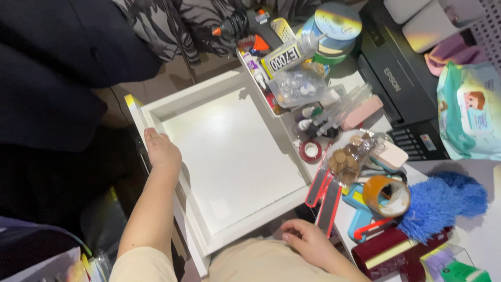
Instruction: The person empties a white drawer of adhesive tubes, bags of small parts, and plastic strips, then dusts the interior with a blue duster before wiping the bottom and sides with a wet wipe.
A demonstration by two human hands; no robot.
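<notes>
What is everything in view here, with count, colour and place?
drawer: one, white, pulled open at centre, nothing visible inside
printer: one, black, upper right
wipes pack: one, teal, right edge
duster: one, blue and fluffy, lower right
tape roll: one, brown, beside the duster
small tape roll: one, red, right of the drawer
glue tube: one, clear with yellow label, in the tray above the drawer
disc spindle: one, top centre
bag of coins: one, clear, right of the drawer
left hand: on the drawer's left rim, fingers empty
right hand: at the drawer's near right corner, fingers empty
</notes>
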